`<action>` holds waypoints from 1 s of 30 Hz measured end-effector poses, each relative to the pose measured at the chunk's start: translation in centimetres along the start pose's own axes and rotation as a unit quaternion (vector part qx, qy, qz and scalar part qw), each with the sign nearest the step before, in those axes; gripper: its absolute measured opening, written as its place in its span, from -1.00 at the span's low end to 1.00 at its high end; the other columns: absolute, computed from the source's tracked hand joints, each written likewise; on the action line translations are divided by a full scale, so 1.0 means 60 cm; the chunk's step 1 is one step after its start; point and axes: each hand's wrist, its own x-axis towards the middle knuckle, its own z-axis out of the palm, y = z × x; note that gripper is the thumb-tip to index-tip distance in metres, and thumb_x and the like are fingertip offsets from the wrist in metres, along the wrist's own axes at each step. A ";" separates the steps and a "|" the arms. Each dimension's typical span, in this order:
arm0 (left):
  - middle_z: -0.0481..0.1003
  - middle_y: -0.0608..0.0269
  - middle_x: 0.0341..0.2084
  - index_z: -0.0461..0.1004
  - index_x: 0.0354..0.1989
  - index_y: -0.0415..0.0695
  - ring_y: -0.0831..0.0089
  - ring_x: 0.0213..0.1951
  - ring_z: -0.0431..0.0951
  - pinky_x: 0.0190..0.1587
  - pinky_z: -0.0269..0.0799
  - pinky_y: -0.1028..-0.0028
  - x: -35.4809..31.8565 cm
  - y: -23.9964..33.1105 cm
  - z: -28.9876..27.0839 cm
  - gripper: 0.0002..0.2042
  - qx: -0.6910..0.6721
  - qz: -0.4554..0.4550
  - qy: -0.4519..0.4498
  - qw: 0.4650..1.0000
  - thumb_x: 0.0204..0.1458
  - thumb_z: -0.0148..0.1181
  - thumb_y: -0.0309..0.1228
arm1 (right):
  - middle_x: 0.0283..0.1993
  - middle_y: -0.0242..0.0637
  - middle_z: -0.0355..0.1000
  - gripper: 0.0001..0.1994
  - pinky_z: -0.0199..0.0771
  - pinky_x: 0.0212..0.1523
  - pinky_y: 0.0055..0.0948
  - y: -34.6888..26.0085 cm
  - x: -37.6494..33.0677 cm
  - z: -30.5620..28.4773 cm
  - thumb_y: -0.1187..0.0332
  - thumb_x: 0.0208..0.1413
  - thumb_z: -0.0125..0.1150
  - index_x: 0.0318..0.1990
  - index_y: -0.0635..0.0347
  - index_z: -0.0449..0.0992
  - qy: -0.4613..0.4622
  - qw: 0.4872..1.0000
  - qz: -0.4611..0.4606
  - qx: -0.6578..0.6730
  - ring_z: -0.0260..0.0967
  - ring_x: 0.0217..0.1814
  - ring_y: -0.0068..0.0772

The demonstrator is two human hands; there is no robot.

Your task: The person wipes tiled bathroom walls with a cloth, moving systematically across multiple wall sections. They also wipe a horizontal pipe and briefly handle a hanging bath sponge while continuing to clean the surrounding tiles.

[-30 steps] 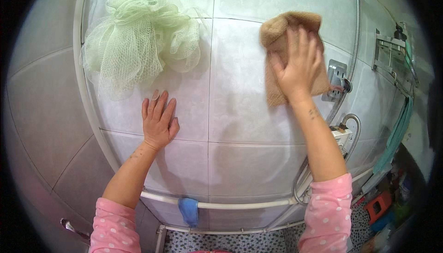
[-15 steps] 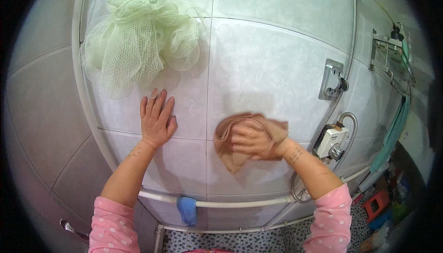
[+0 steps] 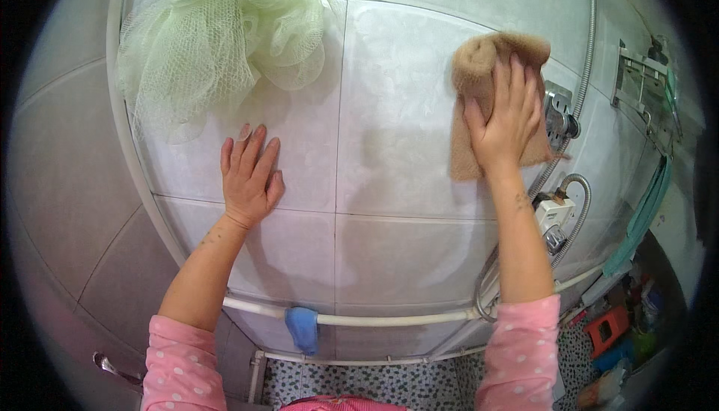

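Two bare hands rest on a white tiled wall in the head view. Fingers spread, the left hand lies flat and open against a tile, just below a pale green mesh sponge. Up near the shower hose, the right hand presses a tan cloth flat to the wall with its fingers extended over it. A white rail runs below both arms, with a blue piece on it.
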 end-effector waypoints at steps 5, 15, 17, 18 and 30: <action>0.25 0.10 0.24 0.39 0.13 -0.07 0.11 0.28 0.19 0.32 -0.11 0.07 0.002 0.006 0.003 -0.52 0.001 -0.005 0.006 1.000 -0.06 0.01 -0.34 | 0.43 -0.07 -0.04 -0.29 -0.23 0.34 0.16 -0.059 -0.209 -0.040 -0.20 0.10 -0.06 0.31 0.04 0.22 -0.048 0.996 0.067 0.017 -0.17 0.44 0.17; 0.25 0.12 0.24 0.38 0.14 -0.06 0.12 0.28 0.19 0.33 -0.12 0.06 0.004 0.006 0.004 -0.50 0.002 -0.004 0.011 1.000 -0.06 0.01 -0.32 | 0.41 0.04 -0.11 -0.14 -0.47 0.31 0.34 -0.117 -0.540 -0.061 -0.30 0.07 -0.10 0.36 0.17 0.06 -0.144 0.986 0.086 0.011 -0.32 0.44 0.27; 0.25 0.11 0.24 0.39 0.14 -0.07 0.12 0.28 0.18 0.33 -0.12 0.06 0.003 0.002 0.003 -0.51 0.007 -0.005 0.010 1.000 -0.06 0.01 -0.32 | 0.42 0.02 -0.10 -0.15 -0.41 0.32 0.30 -0.106 -0.422 -0.047 -0.26 0.06 -0.05 0.36 0.16 0.07 -0.110 0.990 0.090 0.010 -0.30 0.45 0.22; 0.25 0.11 0.24 0.39 0.14 -0.07 0.11 0.28 0.18 0.32 -0.12 0.06 -0.002 0.000 0.005 -0.51 0.005 -0.006 0.006 1.000 -0.06 0.01 -0.32 | 0.42 0.01 -0.09 -0.16 -0.38 0.33 0.27 -0.101 -0.348 -0.043 -0.25 0.05 -0.03 0.36 0.15 0.07 -0.078 0.992 0.096 0.012 -0.29 0.45 0.20; 0.26 0.10 0.23 0.42 0.11 -0.09 0.11 0.28 0.18 0.33 -0.13 0.05 -0.002 -0.002 0.006 -0.52 0.000 -0.007 0.006 1.000 -0.07 0.01 -0.33 | 0.43 -0.01 -0.11 -0.21 -0.29 0.33 0.22 -0.089 -0.266 -0.030 -0.26 0.10 -0.10 0.36 0.07 0.09 -0.053 0.991 0.126 -0.002 -0.27 0.46 0.19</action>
